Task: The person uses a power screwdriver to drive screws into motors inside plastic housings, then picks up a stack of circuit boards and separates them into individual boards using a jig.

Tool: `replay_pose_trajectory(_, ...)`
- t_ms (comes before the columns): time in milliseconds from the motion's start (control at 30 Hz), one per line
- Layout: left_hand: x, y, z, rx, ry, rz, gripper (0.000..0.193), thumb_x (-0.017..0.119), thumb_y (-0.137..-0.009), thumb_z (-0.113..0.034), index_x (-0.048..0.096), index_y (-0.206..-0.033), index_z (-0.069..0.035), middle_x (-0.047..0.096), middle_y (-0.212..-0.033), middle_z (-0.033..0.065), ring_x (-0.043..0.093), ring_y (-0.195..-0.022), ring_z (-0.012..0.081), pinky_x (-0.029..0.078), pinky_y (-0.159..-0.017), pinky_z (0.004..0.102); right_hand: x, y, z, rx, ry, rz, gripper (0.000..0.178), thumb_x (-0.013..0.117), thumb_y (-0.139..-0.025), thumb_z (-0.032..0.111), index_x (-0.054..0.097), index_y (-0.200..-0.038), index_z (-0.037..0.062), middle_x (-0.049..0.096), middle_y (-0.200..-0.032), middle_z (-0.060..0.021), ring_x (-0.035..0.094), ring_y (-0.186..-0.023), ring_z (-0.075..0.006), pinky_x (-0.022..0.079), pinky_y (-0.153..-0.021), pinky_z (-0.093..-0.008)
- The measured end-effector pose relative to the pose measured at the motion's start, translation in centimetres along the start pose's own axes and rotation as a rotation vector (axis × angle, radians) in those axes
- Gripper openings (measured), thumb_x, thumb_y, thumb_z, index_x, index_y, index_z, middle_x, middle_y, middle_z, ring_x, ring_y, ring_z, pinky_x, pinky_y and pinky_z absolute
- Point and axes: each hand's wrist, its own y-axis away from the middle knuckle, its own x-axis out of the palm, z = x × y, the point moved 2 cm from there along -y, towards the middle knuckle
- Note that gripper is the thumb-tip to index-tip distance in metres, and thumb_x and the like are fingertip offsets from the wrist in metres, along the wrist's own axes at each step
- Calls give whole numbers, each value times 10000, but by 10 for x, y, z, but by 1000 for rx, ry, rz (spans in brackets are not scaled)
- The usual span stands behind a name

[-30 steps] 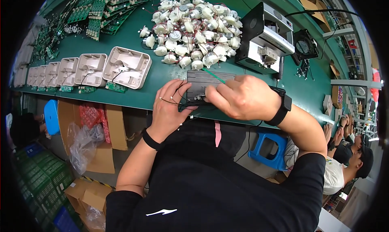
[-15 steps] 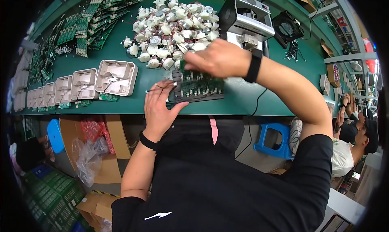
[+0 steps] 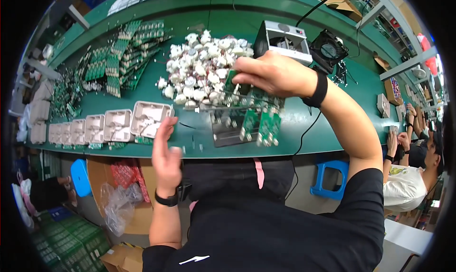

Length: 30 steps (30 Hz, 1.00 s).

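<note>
My right hand (image 3: pixel 270 75) is closed, thumb and fingers pinched on a green circuit board (image 3: pixel 231 78) beside the motor pile. Below it, more green boards (image 3: pixel 269 127) tilt over a flat black fixture (image 3: pixel 228 137); whether they are joined to the held one I cannot tell. My left hand (image 3: pixel 166 165) is off the fixture, fingers stretched out and blurred, holding nothing. Its fingertips are near the closest light-grey plastic housing (image 3: pixel 149 119), the largest in a row along the bench's front edge. Thin dark wires lie between that hand and the fixture.
A heap of white-capped small motors (image 3: pixel 199 67) fills the bench's middle. Circuit board stacks (image 3: pixel 114 63) lie at the far left. A silver-and-black machine (image 3: pixel 285 41) and a black fan (image 3: pixel 328 48) stand at the back right. Co-workers sit at the right; a blue stool (image 3: pixel 327 177) is below.
My left hand has come away from the fixture, leftward toward the housings. My right hand has moved slightly right, and the green boards now sit tilted over the fixture. The whole view has shifted.
</note>
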Motion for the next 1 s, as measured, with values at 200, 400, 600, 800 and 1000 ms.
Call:
replay_pose_trajectory(200, 9, -56, -9, -409, 666, 671, 735, 805, -842, -163, 462, -1473, -5, 551, -1435, 123, 541, -1297, 240, 416, -1093, 387, -8, -26, 22, -46, -268, 60, 167, 628, -1004, 205, 568, -945, 61, 557, -628, -171, 588, -573, -382, 437, -514, -452)
replay_pose_trajectory(400, 72, -32, -25, -464, 396, 737, 402, 754, -904, -271, 657, -1206, -24, 704, -1094, 44, 649, -993, 163, 519, -924, 343, 30, -15, 25, 56, -65, 38, 155, 653, -972, 209, 580, -939, 76, 565, -642, -174, 586, -575, -400, 467, -535, -461)
replay_pose_trajectory(600, 105, -3, -9, -648, 821, 542, 269, 732, -950, -232, 651, -1125, -45, 683, -973, 14, 635, -813, 96, 528, -722, 251, 33, 14, 42, 97, 180, 75, 155, 691, -927, 147, 571, -898, 54, 596, -627, -153, 608, -567, -386, 463, -493, -475)
replay_pose_trajectory(800, 97, -19, 30, -736, 957, 317, 243, 702, -967, -196, 662, -1138, -28, 689, -997, 51, 667, -867, 142, 567, -790, 300, 32, -6, 45, -54, 247, 56, 152, 678, -911, 119, 536, -877, 75, 535, -606, -86, 561, -496, -322, 432, -459, -429)
replay_pose_trajectory(1000, 46, -36, 8, -762, 1050, 393, 317, 632, -1011, -217, 628, -1235, 8, 666, -1150, 102, 638, -1139, 214, 523, -1009, 402, 35, -54, 11, -14, 49, -169, 174, 679, -948, 189, 542, -935, 81, 574, -620, -148, 603, -550, -373, 459, -486, -462)
